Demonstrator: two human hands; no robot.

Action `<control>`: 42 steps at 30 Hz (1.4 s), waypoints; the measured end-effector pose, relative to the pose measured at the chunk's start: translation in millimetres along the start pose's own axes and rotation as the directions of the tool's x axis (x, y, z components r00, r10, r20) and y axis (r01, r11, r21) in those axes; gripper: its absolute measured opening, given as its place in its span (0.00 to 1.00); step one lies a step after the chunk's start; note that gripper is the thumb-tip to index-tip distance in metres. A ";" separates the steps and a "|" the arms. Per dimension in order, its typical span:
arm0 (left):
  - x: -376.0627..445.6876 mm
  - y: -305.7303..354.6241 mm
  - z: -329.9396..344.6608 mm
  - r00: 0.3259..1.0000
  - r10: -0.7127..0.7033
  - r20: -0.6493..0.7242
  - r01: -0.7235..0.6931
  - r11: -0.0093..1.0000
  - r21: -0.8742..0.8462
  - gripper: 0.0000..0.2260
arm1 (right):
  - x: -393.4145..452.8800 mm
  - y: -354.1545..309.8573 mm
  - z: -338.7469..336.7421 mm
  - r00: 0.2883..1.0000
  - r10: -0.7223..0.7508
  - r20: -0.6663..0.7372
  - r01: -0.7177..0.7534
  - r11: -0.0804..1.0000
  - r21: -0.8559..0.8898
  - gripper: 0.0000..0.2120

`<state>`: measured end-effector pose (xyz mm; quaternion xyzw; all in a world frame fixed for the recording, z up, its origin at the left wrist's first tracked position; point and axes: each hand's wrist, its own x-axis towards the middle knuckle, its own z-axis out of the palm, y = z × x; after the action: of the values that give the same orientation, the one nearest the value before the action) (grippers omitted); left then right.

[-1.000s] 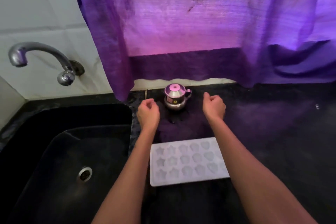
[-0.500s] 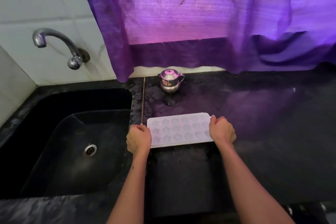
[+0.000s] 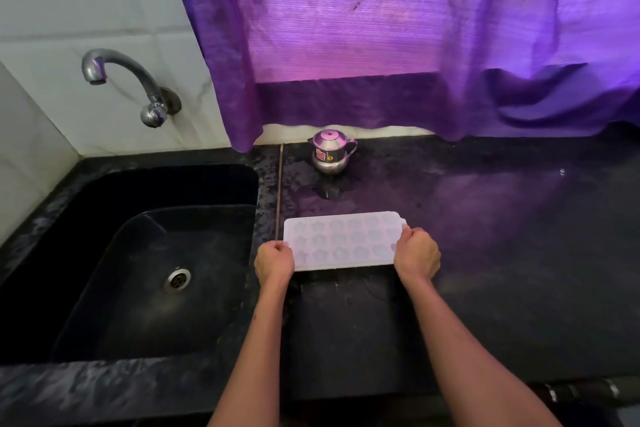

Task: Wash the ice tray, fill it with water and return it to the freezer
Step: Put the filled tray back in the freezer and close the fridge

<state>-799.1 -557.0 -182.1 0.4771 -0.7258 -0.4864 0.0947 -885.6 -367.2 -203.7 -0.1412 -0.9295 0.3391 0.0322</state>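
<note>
Right now your left hand (image 3: 275, 262) is curled closed on the left short end of the ice tray (image 3: 341, 241), and your right hand (image 3: 417, 256) is curled closed on the right short end. You hold the tray cavities-up on or just above the black counter (image 3: 502, 253), just right of the sink (image 3: 156, 263); contact with the counter can't be told. Its long axis runs left to right, parallel to the counter's front edge. Beyond it stands a small steel pot (image 3: 330, 156).

A small steel pot (image 3: 330, 155) stands at the far edge of the black counter (image 3: 502, 253). A purple curtain (image 3: 381, 38) hangs behind it. White tiles (image 3: 86, 3) cover the far-left wall.
</note>
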 end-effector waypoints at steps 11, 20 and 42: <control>12.7 -12.9 -71.4 0.981 -0.030 -0.190 -0.008 0.981 -0.193 0.11 | -35.0 -57.6 16.5 0.986 -0.167 -0.014 0.167 0.970 0.179 0.19; -33.7 -55.9 -157.6 0.860 -0.174 -0.479 -0.006 0.936 -0.352 0.11 | -99.6 -116.5 36.4 0.874 -0.461 0.150 0.415 0.872 0.261 0.20; -304.5 -251.2 -253.4 -0.033 -0.628 -0.778 -0.007 0.778 -0.628 0.13 | -410.2 -103.5 31.4 -0.003 -0.881 0.473 0.622 0.369 0.690 0.17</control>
<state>-335.4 -492.0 -153.8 0.7924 -0.1842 -0.1870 0.5507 -522.4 -578.9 -146.9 0.5661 -0.6859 0.4135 -0.1953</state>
